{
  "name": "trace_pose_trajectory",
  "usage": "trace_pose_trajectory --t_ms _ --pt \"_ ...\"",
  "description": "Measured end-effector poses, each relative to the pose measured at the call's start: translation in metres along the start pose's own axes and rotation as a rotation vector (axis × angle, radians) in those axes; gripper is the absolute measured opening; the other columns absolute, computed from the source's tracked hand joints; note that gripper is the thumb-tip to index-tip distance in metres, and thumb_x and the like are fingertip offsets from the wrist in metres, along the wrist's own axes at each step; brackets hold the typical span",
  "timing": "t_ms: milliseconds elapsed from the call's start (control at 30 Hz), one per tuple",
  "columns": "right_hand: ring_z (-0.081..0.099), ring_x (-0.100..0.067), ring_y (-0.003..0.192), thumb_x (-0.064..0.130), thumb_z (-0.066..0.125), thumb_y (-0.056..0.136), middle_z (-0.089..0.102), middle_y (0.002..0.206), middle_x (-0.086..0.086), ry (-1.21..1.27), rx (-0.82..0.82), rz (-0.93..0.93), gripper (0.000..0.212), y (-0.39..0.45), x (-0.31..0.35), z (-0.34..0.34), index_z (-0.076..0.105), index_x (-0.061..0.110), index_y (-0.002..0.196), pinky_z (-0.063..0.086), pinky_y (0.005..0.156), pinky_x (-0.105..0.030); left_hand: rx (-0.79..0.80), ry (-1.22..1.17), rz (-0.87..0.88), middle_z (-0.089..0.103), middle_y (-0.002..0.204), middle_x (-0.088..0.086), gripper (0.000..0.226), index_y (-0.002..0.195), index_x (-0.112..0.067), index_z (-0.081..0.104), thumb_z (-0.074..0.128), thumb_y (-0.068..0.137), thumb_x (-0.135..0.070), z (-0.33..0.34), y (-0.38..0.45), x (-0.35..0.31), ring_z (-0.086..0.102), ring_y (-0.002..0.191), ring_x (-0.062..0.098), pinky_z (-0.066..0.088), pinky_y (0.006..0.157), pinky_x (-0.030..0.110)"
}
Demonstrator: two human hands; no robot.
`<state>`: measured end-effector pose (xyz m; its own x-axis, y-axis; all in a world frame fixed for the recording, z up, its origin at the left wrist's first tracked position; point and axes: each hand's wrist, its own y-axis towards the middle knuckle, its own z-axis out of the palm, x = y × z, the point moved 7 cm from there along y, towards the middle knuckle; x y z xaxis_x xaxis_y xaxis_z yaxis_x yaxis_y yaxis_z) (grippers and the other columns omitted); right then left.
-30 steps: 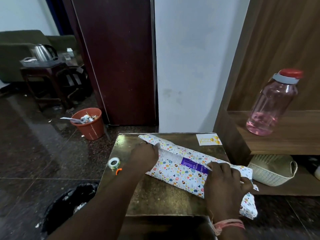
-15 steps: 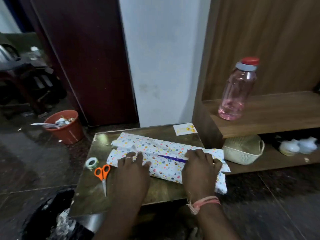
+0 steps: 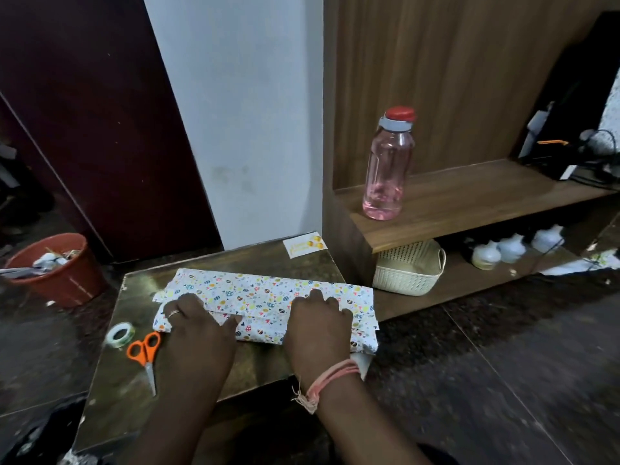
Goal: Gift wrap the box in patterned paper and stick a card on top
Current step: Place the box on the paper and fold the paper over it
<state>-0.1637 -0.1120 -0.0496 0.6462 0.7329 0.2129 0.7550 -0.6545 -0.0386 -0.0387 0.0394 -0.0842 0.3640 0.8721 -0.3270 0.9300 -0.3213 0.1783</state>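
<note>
You've got both hands down on the patterned paper (image 3: pixel 268 293), and the box inside it is completely covered, lying lengthwise across the middle of the small table (image 3: pixel 255 360). Your left hand (image 3: pixel 198 317) presses flat on the near left part of the wrap, fingers spread and fairly straight; your right hand (image 3: pixel 317 318) lies over the seam further right, fingers bent down onto the overlap, pinning it rather than gripping. I'd call this the seam-holding step: the long flaps meet, nothing taped yet that I can see, and both ends of the paper hang loose.

Next you'll want one hand to keep that overlap pinned while the other goes for the tape roll (image 3: pixel 120 334), just left of the scissors (image 3: pixel 144 354) at the table's near left. The card (image 3: pixel 304 248) waits at the far right corner.

Containers now: the orange bin (image 3: pixel 63 280) on the floor at left holds scraps, the pink bottle (image 3: pixel 387 169) on the shelf shows a little liquid, and the cream basket (image 3: pixel 407 273) below looks empty from here.
</note>
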Motion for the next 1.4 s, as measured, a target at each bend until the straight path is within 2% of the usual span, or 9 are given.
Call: trace_pose_trajectory --t_ms 167,333,467,567,700,867,1033,1200,1400 --pt "0.053 -0.035 0.124 0.013 0.058 0.092 0.056 0.129 -0.009 0.052 0.133 0.002 0.031 0.000 0.001 -0.002 0.059 0.016 0.123 0.037 0.109 -0.056 0.020 -0.058 -0.015 0.033 0.148 0.031 0.081 0.153 -0.020 0.036 0.074 0.088 -0.048 -0.002 0.006 0.002 0.059 0.107 0.049 0.052 0.084 0.049" --pt "0.059 -0.031 0.120 0.013 0.063 0.089 0.062 0.123 -0.004 0.058 0.186 0.039 0.033 0.000 -0.007 -0.012 0.058 0.019 0.121 0.021 0.117 -0.065 0.096 0.217 0.132 0.059 0.139 0.019 0.042 0.122 -0.028 0.072 0.061 0.092 -0.055 0.007 0.009 0.006 0.049 0.123 0.047 0.045 0.101 0.054" --pt "0.061 -0.028 0.116 0.037 0.071 0.089 0.066 0.119 -0.002 0.090 0.134 0.024 0.031 0.003 -0.010 -0.023 0.060 0.022 0.114 0.033 0.113 -0.053 -0.101 0.145 0.338 0.072 0.082 0.025 0.028 0.077 -0.009 0.078 0.099 0.059 -0.014 -0.021 -0.003 -0.017 0.068 0.094 0.054 0.056 0.081 0.061" --pt "0.055 -0.027 0.120 0.063 0.063 0.087 0.065 0.121 -0.002 0.125 -0.073 0.056 0.048 0.012 -0.026 -0.029 0.061 0.023 0.114 0.040 0.100 -0.043 -0.029 0.018 0.164 0.074 0.105 0.020 0.032 0.094 -0.008 0.074 0.085 0.080 -0.035 -0.015 0.003 -0.003 0.064 0.107 0.044 0.053 0.086 0.050" --pt "0.013 -0.030 0.154 0.065 0.045 0.096 0.020 0.165 -0.014 0.085 0.104 0.107 0.085 0.026 -0.054 0.005 0.023 0.009 0.156 0.011 0.123 -0.047 -0.057 -0.007 0.193 0.071 0.089 0.010 0.035 0.087 -0.011 0.068 0.081 0.082 -0.044 -0.008 0.006 0.005 0.066 0.086 0.037 0.049 0.071 0.043" --pt "0.002 -0.036 0.156 0.041 0.037 0.104 0.007 0.168 -0.020 -0.165 0.180 0.097 0.073 0.020 -0.055 0.010 0.011 0.000 0.158 -0.008 0.122 -0.057 -0.053 -0.010 0.140 0.072 0.104 0.010 0.040 0.095 -0.016 0.072 0.078 0.080 -0.052 -0.007 0.008 0.011 0.067 0.093 0.036 0.051 0.080 0.045" --pt "-0.020 -0.029 0.154 0.015 0.053 0.096 -0.019 0.168 -0.008 -0.044 0.274 -0.296 0.090 0.015 -0.006 0.015 -0.009 0.025 0.161 -0.013 0.124 -0.046 -0.084 -0.017 0.118 0.073 0.115 0.009 0.046 0.102 -0.017 0.075 0.082 0.075 -0.054 -0.005 0.006 0.016 0.066 0.104 0.036 0.051 0.093 0.051" --pt "-0.003 -0.020 0.157 0.039 0.058 0.098 0.000 0.171 0.000 0.089 0.317 -0.352 0.074 0.012 0.013 0.021 0.019 0.034 0.160 -0.004 0.126 -0.047 -0.081 -0.001 0.065 0.069 0.129 0.012 0.047 0.112 -0.025 0.074 0.087 0.072 -0.045 0.000 0.001 0.023 0.058 0.126 0.038 0.044 0.107 0.055" --pt "0.026 -0.012 0.151 0.021 0.062 0.098 0.023 0.166 0.010 0.095 0.205 -0.306 0.059 0.009 0.014 -0.001 0.042 0.039 0.150 0.015 0.126 -0.036 -0.165 -0.088 -0.017 0.067 0.130 0.008 0.037 0.104 -0.027 0.076 0.089 0.070 -0.033 -0.009 -0.008 0.028 0.054 0.129 0.034 0.047 0.103 0.050"
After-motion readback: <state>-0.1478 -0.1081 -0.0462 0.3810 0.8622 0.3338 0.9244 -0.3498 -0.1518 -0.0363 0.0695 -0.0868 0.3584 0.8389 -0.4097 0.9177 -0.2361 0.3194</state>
